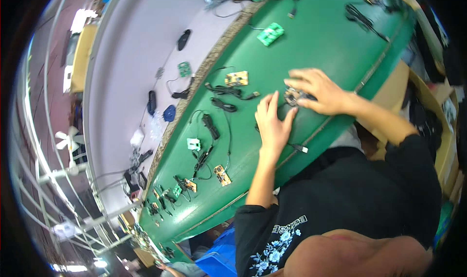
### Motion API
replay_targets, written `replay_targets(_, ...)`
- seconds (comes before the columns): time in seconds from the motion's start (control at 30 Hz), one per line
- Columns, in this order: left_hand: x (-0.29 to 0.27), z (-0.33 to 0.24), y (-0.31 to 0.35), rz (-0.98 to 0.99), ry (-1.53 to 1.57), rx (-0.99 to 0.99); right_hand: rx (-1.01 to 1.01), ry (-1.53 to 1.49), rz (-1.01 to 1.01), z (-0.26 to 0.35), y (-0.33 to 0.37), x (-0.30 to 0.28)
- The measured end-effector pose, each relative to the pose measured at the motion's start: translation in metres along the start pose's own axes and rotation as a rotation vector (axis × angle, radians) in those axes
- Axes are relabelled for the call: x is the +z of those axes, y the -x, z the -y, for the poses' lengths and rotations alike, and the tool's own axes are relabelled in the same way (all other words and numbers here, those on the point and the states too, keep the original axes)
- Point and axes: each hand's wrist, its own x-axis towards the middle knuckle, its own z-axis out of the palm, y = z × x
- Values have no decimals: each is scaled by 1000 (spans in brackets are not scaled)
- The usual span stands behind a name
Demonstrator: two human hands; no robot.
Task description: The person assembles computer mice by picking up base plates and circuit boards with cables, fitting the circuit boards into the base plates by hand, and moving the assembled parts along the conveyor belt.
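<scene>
My right hand (318, 93) is curled around a small dark electronic part (293, 98) with a round piece on it, held just above the green table surface. Its exact kind is partly hidden by the fingers. My left hand (275, 125) is beside it, thumb apart from the stretched fingers and pointing toward the part. A bit of black cable shows at the left hand's outer edge, and a light-tipped USB plug (300, 148) lies near its wrist. Whether the cable runs to the part in my right hand is hidden.
Bundled black cables (224, 91) and a tan circuit board (237, 78) lie left of my hands. A green circuit board (270, 34) is farther off, another coiled cable (359, 17) at upper right. A rough ledge (206, 63) separates the green table from a pale belt (131, 58). A blue bin (219, 255) stands below.
</scene>
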Motion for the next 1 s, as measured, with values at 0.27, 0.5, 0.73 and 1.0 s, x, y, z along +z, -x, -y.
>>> replay_targets(0.27,-55,83,100,-251,-225,-268,193,382,-89,-55,2,-92)
replay_targets(0.5,-99,143,105,-396,-294,-368,-155,-22,40,-43,-292,44)
replay_targets(0.73,-86,126,90,-379,-292,-367,198,362,-54,-90,-478,160)
replay_targets(1.0,-102,139,105,-482,-240,-360,-467,2,99,11,-390,90)
